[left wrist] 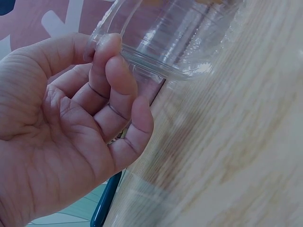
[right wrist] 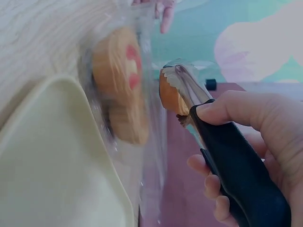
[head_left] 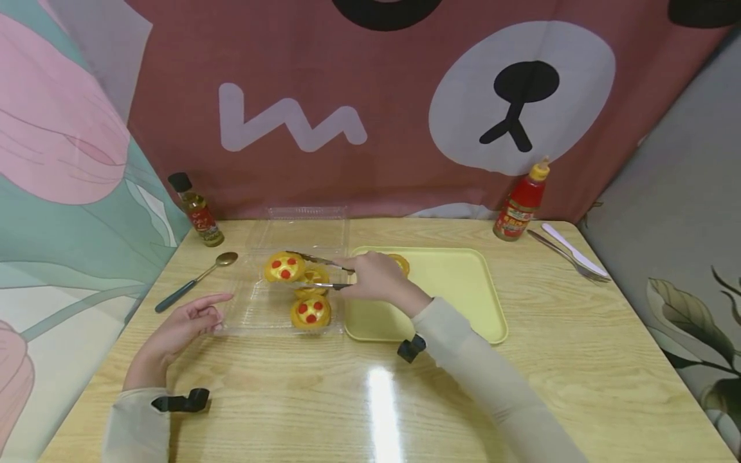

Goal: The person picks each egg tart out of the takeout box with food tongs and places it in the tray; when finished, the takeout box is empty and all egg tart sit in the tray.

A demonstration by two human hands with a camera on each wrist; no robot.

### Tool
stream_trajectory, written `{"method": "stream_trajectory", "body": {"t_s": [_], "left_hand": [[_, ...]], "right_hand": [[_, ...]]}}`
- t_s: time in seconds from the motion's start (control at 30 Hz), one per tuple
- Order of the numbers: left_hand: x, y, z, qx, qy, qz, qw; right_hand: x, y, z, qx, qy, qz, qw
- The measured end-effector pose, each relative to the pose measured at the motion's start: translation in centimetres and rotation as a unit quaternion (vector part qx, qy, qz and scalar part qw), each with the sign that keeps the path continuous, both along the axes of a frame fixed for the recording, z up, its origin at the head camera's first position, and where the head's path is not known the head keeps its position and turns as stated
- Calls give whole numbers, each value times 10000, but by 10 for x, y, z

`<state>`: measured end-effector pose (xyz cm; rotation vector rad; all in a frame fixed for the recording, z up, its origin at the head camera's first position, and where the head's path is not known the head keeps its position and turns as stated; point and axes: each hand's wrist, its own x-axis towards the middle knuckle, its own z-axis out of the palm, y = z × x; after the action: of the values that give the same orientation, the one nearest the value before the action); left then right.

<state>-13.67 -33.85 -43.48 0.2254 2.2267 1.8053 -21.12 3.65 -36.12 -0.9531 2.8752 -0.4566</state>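
My right hand (head_left: 379, 280) grips black-handled metal tongs (right wrist: 236, 163). Between the tongs' scalloped tips is an egg tart (head_left: 283, 267) with red dots on its yellow filling, raised over the clear plastic clamshell box (head_left: 255, 315). Two more tarts sit in the right side of that box: a front one (head_left: 311, 312) with red dots, and one behind it (head_left: 315, 278) partly hidden by the tongs. At the box's left edge, my left hand (head_left: 188, 325) pinches the plastic rim (left wrist: 111, 45) between thumb and finger, its other fingers curled loosely.
Right of the box lies a yellow tray (head_left: 446, 289), with a tart (head_left: 401, 262) partly behind my right hand. A spoon (head_left: 197, 281) and an oil bottle (head_left: 201, 215) stand left. A red sauce bottle (head_left: 518, 209), a fork (head_left: 570, 257) and a pale knife (head_left: 573, 249) are at right.
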Motion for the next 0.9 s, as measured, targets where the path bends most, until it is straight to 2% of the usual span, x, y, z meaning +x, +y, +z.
{"method": "stream_trajectory", "body": {"t_s": [0.5, 0.7, 0.9], "left_hand": [[0, -2, 0, 97, -50, -90, 9999], [-1, -2, 1, 24, -68, -96, 9999], [-2, -3, 1, 138, -70, -121, 9998]], "right_hand": [[4, 105, 6, -16, 550, -756, 9956], [12, 150, 10, 120, 576, -1068, 9925], [23, 193, 8, 148, 476, -1319, 9900]]}}
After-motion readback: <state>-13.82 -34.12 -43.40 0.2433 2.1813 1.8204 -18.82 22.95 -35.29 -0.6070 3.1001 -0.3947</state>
